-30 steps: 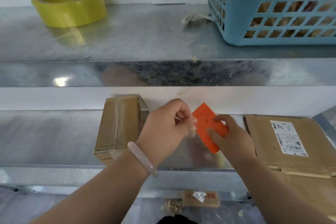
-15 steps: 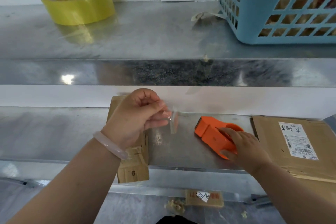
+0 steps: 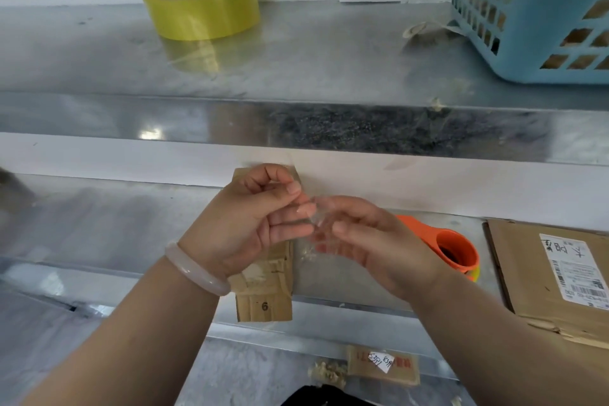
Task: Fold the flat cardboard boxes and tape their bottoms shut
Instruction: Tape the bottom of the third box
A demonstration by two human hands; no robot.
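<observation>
So right now you're holding a strip of clear tape up between both hands, just above the middle shelf. Your left hand is pinching one end between thumb and forefinger, with the other fingers sticking out fairly straight underneath. Your right hand is meeting it fingertip to fingertip and looks like it's gripping the other end with thumb and first fingers. That side is a bit blurry, and the tape is see-through, so its edges are hard to make out.

The small cardboard box is sitting on the shelf right below your left hand. It's folded up, and its near end, marked with a 6, is hanging over the front edge. Neither hand is touching it.

The orange tape dispenser is lying on the shelf just behind your right hand, partly hidden by it. Further right, a flat cardboard box with a white shipping label is lying on the same shelf.

On the upper shelf a yellow tape roll is sitting to the left and a blue basket is parked at the far right. You're wearing a pale bracelet on your left wrist. Down below, a cardboard scrap with a handwritten sticker is lying on the lowest level.
</observation>
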